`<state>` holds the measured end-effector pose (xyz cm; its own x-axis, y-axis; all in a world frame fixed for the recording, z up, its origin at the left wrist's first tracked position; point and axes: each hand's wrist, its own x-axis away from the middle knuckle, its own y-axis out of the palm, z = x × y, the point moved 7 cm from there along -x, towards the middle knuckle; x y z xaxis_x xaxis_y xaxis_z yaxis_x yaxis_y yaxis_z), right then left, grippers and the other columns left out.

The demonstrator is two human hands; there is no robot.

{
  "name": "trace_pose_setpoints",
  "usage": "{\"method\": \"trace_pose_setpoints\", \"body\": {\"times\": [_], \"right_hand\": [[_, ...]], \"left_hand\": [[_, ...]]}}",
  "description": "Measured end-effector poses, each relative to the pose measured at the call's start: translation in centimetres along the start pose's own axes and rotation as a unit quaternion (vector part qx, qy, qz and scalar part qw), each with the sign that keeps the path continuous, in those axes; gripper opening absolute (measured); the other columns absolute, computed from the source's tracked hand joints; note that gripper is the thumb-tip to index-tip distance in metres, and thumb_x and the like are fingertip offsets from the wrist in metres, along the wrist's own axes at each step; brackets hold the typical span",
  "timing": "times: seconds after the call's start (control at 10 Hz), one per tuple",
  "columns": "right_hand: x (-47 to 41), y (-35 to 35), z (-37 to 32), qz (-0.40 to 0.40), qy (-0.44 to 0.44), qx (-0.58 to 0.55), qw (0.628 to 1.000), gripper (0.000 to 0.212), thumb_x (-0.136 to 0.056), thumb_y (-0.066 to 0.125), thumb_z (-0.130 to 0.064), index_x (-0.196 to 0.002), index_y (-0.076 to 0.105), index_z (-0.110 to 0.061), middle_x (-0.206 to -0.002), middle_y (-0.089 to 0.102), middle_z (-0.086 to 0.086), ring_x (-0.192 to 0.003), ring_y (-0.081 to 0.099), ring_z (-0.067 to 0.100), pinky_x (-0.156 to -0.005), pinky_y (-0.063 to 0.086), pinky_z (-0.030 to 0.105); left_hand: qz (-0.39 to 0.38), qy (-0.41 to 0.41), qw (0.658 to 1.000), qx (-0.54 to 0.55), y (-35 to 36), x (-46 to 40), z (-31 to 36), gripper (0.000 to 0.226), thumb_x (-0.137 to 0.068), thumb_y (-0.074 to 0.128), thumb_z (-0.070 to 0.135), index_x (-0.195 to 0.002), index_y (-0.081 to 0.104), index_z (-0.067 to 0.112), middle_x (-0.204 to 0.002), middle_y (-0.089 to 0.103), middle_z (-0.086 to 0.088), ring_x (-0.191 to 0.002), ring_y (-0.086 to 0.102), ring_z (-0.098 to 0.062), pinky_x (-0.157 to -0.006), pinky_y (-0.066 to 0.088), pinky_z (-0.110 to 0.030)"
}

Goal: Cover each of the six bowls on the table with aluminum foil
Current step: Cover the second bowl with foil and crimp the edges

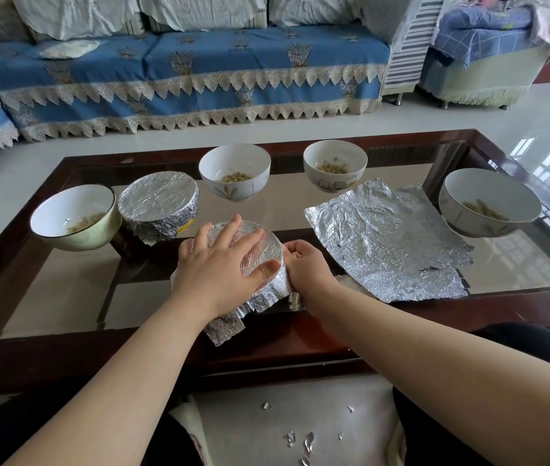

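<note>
The near bowl [261, 250] stands at the front middle of the glass table [65, 290], wrapped in a foil sheet [266, 290] that covers its mouth and hangs down its side in loose folds toward the table's front edge. The left hand [223, 264] lies flat on top of the foil, fingers straight and spread, pressing the sheet against the rim; the thumb lies along the near right edge. The right hand [303, 264] is at the bowl's right side, fingers curled in against the foil there, pressing or pinching it to the wall; which of the two cannot be told.

A covered bowl [159, 206] stands just behind and left of the near bowl, its foil pulled tight over the top and down the sides. Touching it on the left is an open bowl [75, 218] with a dark rim, holding a little pale food. Two more open bowls stand along the far side: a middle bowl [235, 171] and a cartoon bowl [335, 164], each with some food. A right bowl [490, 201], also open, stands near the right edge.

A spare foil sheet [387, 240] lies flat and crinkled on the glass between the near bowl and the right bowl, its near left corner just beside the right hand.

Foil scraps [300, 438] lie on the pale surface in front of the table. A sofa [199, 68] with a blue cover stands behind the table.
</note>
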<state>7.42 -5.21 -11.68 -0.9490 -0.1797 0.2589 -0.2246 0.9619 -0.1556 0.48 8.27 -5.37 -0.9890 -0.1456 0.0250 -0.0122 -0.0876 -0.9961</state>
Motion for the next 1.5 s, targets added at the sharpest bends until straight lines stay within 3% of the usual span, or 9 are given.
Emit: {"method": "trace_pose_setpoints", "body": {"times": [0.4, 0.5, 0.7, 0.8, 0.9, 1.1, 1.2, 1.3, 1.5], "right_hand": [[-0.5, 0.1, 0.2, 0.022, -0.012, -0.013, 1.000, 0.023, -0.085, 0.071, -0.026, -0.104, 0.074, -0.014, -0.088, 0.075, 0.001, -0.083, 0.071, 0.018, -0.088, 0.056, 0.040], [-0.1, -0.9, -0.1, 0.049, -0.021, -0.012, 0.999, 0.026, -0.089, 0.065, -0.031, -0.109, 0.072, -0.016, -0.079, 0.071, -0.006, -0.066, 0.061, 0.007, -0.080, 0.051, 0.029], [2.2, -0.4, -1.6, -0.005, -0.067, -0.018, 0.998, 0.038, -0.097, 0.049, -0.045, -0.081, 0.061, -0.013, -0.060, 0.054, -0.005, -0.054, 0.050, 0.009, -0.061, 0.042, 0.028], [2.8, -0.3, -2.0, -0.028, -0.065, -0.035, 0.997, 0.027, -0.097, 0.054, -0.038, -0.089, 0.059, -0.013, -0.055, 0.052, -0.009, -0.041, 0.044, -0.001, -0.048, 0.036, 0.015], [2.5, -0.1, -1.8, -0.056, -0.058, -0.039, 0.996, 0.026, -0.098, 0.052, -0.038, -0.091, 0.057, -0.014, -0.048, 0.048, -0.014, -0.039, 0.040, -0.002, -0.050, 0.033, 0.020], [1.7, 0.4, -1.5, -0.093, -0.031, -0.031, 0.995, 0.028, -0.097, 0.052, -0.044, -0.087, 0.061, -0.019, -0.059, 0.053, -0.011, -0.055, 0.045, 0.005, -0.061, 0.038, 0.024], [1.7, 0.8, -1.7, -0.154, -0.007, -0.022, 0.988, 0.025, -0.098, 0.051, -0.042, -0.090, 0.063, -0.021, -0.061, 0.057, -0.011, -0.060, 0.049, 0.008, -0.063, 0.042, 0.025], [2.2, 0.8, -1.8, -0.233, 0.051, -0.024, 0.971, 0.030, -0.099, 0.049, -0.042, -0.112, 0.063, -0.020, -0.090, 0.060, 0.002, -0.076, 0.056, 0.011, -0.072, 0.051, 0.027], [2.3, 1.5, -0.9, -0.271, 0.116, -0.141, 0.945, 0.030, -0.100, 0.050, -0.032, -0.120, 0.062, -0.014, -0.098, 0.064, 0.005, -0.078, 0.062, 0.013, -0.067, 0.054, 0.028]], "left_hand": [[0.000, -0.014, 1.000, 0.000, 0.0, 0.1, 0.0, 0.097, -0.063, -0.007, 0.092, -0.151, 0.013, 0.055, -0.166, 0.001, 0.013, -0.150, 0.003, -0.031, -0.116, 0.012, -0.054], [-0.005, -0.035, 0.999, 0.000, 0.0, 0.2, 0.1, 0.093, -0.070, -0.003, 0.092, -0.152, 0.014, 0.053, -0.167, 0.000, 0.012, -0.151, 0.001, -0.032, -0.116, 0.011, -0.055], [0.000, -0.103, 0.994, 0.019, -0.2, 0.5, 0.6, 0.077, -0.083, -0.002, 0.077, -0.153, 0.016, 0.050, -0.167, 0.003, 0.007, -0.150, 0.001, -0.036, -0.117, 0.012, -0.058], [-0.017, -0.117, 0.992, 0.031, -0.1, 0.7, 0.8, 0.078, -0.083, -0.003, 0.077, -0.154, 0.014, 0.049, -0.167, 0.000, 0.006, -0.150, -0.002, -0.038, -0.116, 0.010, -0.059], [-0.044, -0.111, 0.993, 0.021, -0.5, 0.9, 0.5, 0.081, -0.080, -0.004, 0.080, -0.155, 0.007, 0.049, -0.167, -0.002, 0.005, -0.150, 0.000, -0.039, -0.115, 0.015, -0.058], [-0.030, -0.092, 0.993, -0.072, -1.6, 1.3, -0.7, 0.085, -0.076, -0.005, 0.083, -0.154, -0.001, 0.050, -0.165, 0.015, 0.005, -0.142, 0.024, -0.037, -0.107, 0.027, -0.052], [-0.020, -0.079, 0.994, -0.078, -1.2, 1.5, -0.6, 0.091, -0.070, -0.008, 0.084, -0.154, 0.005, 0.050, -0.163, 0.017, -0.004, -0.150, 0.002, -0.038, -0.117, 0.006, -0.059], [-0.009, -0.066, 0.996, -0.051, -0.8, 1.5, -0.8, 0.091, -0.072, -0.010, 0.085, -0.154, 0.007, 0.050, -0.162, 0.017, -0.011, -0.151, -0.007, -0.039, -0.119, -0.003, -0.056], [0.000, -0.044, 0.999, -0.008, 0.0, 1.6, -0.8, 0.099, -0.071, -0.016, 0.086, -0.157, 0.007, 0.041, -0.167, -0.007, -0.002, -0.152, -0.011, -0.032, -0.120, -0.002, -0.054]]}}
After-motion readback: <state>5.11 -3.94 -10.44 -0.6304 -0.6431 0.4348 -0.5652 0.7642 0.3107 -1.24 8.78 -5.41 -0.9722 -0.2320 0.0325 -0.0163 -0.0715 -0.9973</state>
